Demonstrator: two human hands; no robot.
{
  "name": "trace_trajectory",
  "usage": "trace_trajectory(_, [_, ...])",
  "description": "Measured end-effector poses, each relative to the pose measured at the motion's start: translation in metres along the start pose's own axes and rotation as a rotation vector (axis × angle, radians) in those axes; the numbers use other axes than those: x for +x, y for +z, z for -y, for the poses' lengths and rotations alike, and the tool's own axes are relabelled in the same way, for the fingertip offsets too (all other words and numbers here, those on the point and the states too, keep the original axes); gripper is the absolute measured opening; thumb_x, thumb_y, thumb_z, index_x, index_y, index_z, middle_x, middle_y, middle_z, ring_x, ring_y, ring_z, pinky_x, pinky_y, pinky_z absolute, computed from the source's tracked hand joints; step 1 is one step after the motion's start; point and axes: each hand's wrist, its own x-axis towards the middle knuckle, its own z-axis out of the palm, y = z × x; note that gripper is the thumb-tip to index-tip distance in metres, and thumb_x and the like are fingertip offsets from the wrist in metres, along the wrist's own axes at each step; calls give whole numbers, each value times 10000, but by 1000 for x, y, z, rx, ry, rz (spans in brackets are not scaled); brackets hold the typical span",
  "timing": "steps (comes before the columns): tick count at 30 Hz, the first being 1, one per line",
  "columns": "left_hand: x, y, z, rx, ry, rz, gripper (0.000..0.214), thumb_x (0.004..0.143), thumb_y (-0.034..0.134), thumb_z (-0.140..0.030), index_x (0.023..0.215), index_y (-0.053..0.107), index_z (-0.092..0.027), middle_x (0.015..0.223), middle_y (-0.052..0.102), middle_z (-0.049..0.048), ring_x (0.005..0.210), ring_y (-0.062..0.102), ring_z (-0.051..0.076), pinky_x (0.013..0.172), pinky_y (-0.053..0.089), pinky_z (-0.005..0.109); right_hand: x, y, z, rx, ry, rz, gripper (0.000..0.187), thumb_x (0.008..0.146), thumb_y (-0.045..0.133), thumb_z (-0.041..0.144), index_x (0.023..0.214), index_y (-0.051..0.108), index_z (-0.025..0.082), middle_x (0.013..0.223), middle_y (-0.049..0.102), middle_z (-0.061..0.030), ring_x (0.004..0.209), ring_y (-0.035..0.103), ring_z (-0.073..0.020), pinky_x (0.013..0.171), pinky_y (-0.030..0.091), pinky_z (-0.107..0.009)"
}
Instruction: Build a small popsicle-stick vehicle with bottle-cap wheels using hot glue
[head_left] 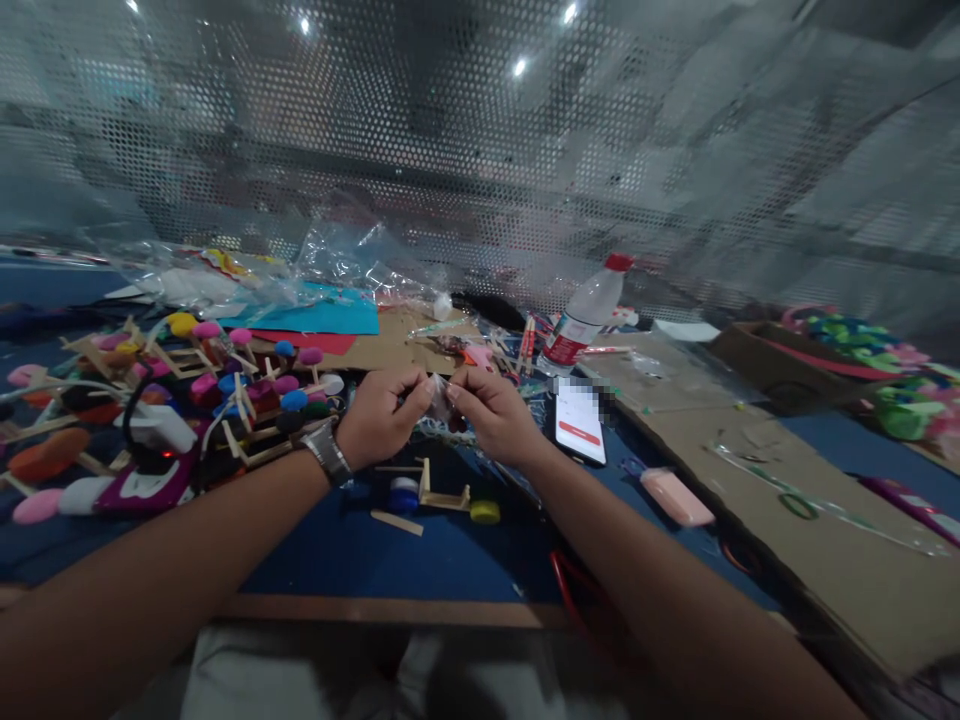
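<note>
My left hand (384, 412) and my right hand (491, 408) meet over the middle of the table, fingers pinched. Between them they grip a small clear plastic bag (439, 398); its contents are too blurred to make out. Just below the hands, on the blue tabletop, sits a small frame of wooden sticks (442, 497) with a blue bottle cap (403, 493) at one end and a yellow cap (484, 511) at the other. A loose flat wooden stick (397, 522) lies in front of it.
Stick pieces with coloured discs (262, 390) crowd the left around a purple device (154, 480). Blue paper (322, 310) and clear wrapping (345, 255) lie behind. To the right are a bottle (589, 310), a phone (579, 425), a pink case (677, 497) and cardboard (780, 480).
</note>
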Motion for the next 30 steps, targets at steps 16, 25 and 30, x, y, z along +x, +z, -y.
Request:
trace_trajectory(16, [3,0,10,74,192,19,488,895,708,-479,1255,607,-167,1264,696,152,1181,651,291,1032,498,410,2,-1,-2,-57,-40,-25,387,898,574,594,745,462,257,602,512,42,534,474,-138,532,403,-284])
trace_trajectory(25, [3,-1,8,99,190,12,311,930,681,-406,1153,652,-192,1173,741,103,1097,680,266,971,510,371,3,-4,-5,-82,-26,-67,340,884,623,506,710,483,250,552,549,30,503,492,-147,518,378,-292])
trace_trajectory(30, [3,-2,12,115,147,-7,514,870,739,-493,1261,663,-168,1242,743,133,1137,687,301,968,518,376,3,-5,-2,-48,-37,-92,411,882,611,596,709,461,255,549,519,44,484,485,-137,490,388,-286])
